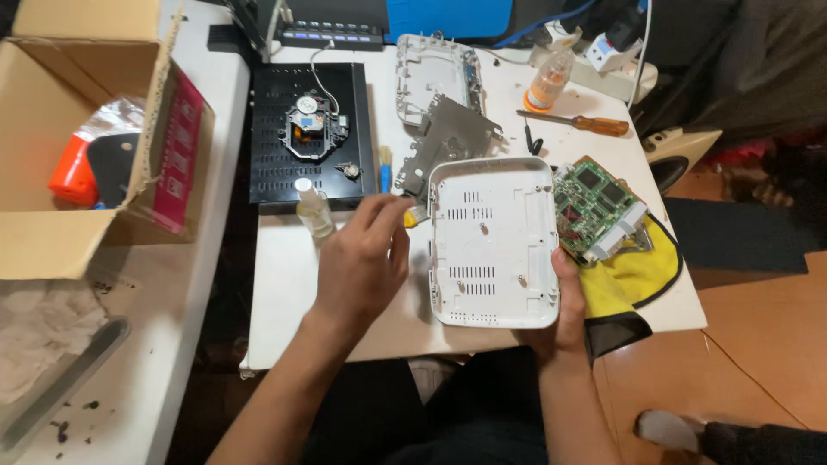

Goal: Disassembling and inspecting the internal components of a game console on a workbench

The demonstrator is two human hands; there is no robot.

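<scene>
Your right hand [567, 303] grips the white plastic cover [493, 241] at its 4 o'clock edge, while your left hand [363, 258] pinches a small brush [414, 209] at the cover's 10 o'clock corner.

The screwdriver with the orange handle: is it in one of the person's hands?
No. The screwdriver lies on the table near the far edge, while the right hand holds the white cover.

Open brown cardboard box [60, 164] at far left; pink-red label [177, 159] on its side flap.
</scene>
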